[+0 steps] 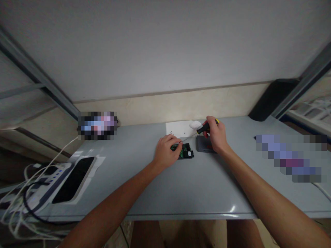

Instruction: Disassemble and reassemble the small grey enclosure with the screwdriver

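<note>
My right hand [216,135] is closed around the black and yellow handle of a screwdriver [202,129]. Its thin shaft slants down and left to the fingertips of my left hand [168,151]. Those fingers are curled, thumb and forefinger pinched near the screwdriver's tip; anything between them is too small to make out. Under and beside them lies a green circuit board [186,151] in a dark casing, its left end covered by my left hand. A dark grey flat box [203,144] sits just right of the board, partly behind my right hand.
Several tiny dark bits, perhaps screws, lie on a white sheet [178,127] behind the board, with a white rounded object [195,124] at its right. A phone [74,179], a power strip [51,182] and tangled cables occupy the left. A black cylinder [271,100] stands back right.
</note>
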Tool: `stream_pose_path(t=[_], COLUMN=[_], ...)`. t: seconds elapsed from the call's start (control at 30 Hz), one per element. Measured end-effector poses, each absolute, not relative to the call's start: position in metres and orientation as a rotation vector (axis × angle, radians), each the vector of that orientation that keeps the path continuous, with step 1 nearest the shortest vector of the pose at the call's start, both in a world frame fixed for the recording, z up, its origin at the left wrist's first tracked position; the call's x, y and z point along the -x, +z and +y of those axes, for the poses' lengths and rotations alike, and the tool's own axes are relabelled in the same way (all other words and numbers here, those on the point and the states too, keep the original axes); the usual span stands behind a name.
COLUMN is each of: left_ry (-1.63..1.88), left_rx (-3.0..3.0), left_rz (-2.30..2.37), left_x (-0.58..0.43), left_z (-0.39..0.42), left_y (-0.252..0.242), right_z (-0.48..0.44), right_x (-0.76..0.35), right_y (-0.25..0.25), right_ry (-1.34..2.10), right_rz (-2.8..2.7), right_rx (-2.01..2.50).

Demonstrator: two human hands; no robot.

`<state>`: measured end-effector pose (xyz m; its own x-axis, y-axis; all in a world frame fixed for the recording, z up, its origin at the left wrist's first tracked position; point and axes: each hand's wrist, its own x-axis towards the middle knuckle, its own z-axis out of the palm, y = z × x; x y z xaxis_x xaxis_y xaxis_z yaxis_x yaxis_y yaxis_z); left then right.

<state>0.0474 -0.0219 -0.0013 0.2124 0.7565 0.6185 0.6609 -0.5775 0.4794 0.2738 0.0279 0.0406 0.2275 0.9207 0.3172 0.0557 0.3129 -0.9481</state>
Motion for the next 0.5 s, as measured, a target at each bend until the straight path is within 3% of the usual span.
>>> stream_pose_path(t=[0.5], left_ry=[1.258], left_rx=[-2.380], left_rz=[1.396], left_x=[-0.0468], left_z=[-0.0218], left_y=[-0.0020], right_z=[0.0248], right_x=[-0.2729], right_y=[0.0439], right_ry=[0.767], right_rz=[-1.235], right_rx=[1.081])
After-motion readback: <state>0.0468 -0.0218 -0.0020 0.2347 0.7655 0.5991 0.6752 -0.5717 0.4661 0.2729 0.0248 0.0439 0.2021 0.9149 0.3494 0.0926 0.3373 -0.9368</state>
